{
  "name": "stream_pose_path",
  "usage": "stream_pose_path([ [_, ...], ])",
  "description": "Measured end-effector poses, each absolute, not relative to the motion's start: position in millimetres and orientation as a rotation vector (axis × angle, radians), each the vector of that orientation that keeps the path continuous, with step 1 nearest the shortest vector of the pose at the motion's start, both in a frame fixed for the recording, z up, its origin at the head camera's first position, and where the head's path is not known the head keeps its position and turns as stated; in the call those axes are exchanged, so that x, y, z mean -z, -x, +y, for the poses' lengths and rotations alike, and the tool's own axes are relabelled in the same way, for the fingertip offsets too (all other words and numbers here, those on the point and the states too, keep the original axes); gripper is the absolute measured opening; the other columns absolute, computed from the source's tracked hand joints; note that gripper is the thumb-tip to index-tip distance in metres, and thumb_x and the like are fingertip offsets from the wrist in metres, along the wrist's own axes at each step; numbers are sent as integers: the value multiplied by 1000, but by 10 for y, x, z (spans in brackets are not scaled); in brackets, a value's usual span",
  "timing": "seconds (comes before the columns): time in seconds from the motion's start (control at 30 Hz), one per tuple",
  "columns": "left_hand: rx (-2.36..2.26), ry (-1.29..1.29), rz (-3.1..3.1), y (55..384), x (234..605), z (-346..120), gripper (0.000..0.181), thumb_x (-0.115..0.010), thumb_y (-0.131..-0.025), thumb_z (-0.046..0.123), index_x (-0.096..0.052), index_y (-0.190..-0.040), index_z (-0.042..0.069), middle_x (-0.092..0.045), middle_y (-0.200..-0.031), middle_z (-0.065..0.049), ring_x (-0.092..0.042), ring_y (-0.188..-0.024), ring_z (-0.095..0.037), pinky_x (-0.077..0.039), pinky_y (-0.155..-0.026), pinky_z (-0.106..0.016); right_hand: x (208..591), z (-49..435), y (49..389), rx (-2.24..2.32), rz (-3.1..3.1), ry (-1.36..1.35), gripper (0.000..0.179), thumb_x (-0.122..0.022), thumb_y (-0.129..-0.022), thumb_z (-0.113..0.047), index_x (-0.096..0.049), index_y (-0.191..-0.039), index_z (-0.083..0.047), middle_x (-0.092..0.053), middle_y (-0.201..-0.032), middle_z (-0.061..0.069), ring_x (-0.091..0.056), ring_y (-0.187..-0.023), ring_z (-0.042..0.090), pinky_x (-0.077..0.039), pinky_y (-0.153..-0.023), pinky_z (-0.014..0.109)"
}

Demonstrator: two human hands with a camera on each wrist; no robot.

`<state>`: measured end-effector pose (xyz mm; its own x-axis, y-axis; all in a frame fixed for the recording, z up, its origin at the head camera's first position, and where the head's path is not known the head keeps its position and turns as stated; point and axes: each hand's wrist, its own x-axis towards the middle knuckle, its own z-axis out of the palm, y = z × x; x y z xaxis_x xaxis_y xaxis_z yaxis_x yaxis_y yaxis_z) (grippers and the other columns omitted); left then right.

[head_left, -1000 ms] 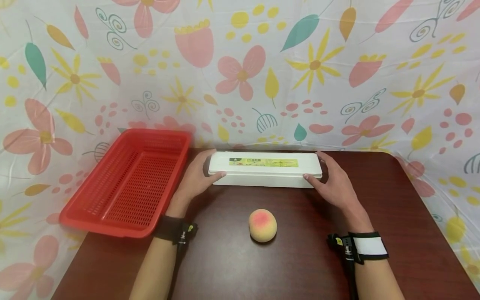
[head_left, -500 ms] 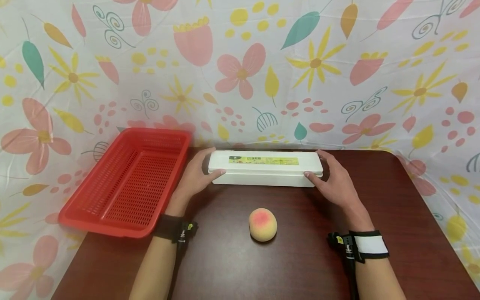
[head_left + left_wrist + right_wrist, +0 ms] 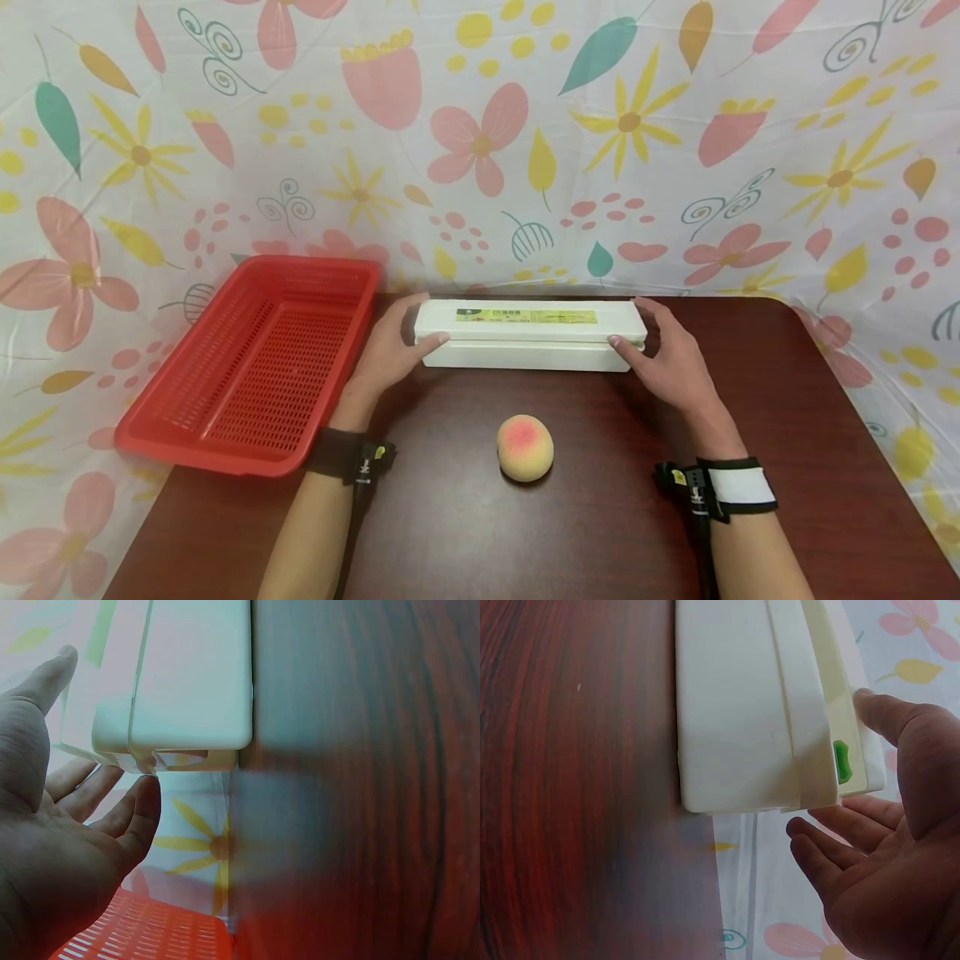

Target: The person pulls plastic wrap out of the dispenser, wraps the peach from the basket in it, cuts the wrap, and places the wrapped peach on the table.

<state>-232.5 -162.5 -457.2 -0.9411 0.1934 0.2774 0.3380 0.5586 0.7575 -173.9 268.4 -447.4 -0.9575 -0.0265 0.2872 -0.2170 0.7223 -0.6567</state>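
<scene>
At the left, a red basket (image 3: 210, 463) covers part of the surface's (image 3: 795, 400) left edge; its right rim lies just beside the person's left forearm, hemming in that side. A dark wristband (image 3: 337, 454) overlaps the rim in the head view. The left hand (image 3: 393, 350) holds the left end of a lid (image 3: 525, 331), thumb on its front edge and the other fingers bent around the end. The lid sits over a long white box (image 3: 525, 356) near the surface's far edge, with a flowered cloth (image 3: 487, 225) hanging close behind. In front, midway between the forearms and well apart from the box, rests a peach (image 3: 525, 448). The right hand (image 3: 670, 358) pinches the lid's right end between thumb and fingers. There the right wrist view shows a gap under the lid, with a green piece (image 3: 844, 762) inside. Farther right, the surface stretches past the white-banded wrist to its slanting right edge, leaving open room beside that arm.
</scene>
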Motion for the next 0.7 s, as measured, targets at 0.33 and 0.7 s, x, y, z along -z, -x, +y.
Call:
stream_pose_path([
  [0.33, 1415, 410, -2578, 2329, 4589, -1627, 75, -87, -89, 41, -53, -152, 15, -59, -149, -4, -55, -130, -22, -46, -111, -48, 4474, 2668, 1740, -1215, -2642, -138, 70, -72, -102, -37, -42, -158, -7, -58, -146, 20, -64, -100, 30, -45, -68, 16],
  [0.7, 1490, 330, -2538, 2334, 4610, -1593, 71, -87, -88, 43, -52, -143, 16, -63, -148, 3, -59, -122, -15, -52, -93, -40, 4461, 2634, 1758, -1392, -2571, -76, 71, -74, -101, -34, -40, -155, -2, -51, -155, 18, -52, -143, 35, -47, -111, 58],
])
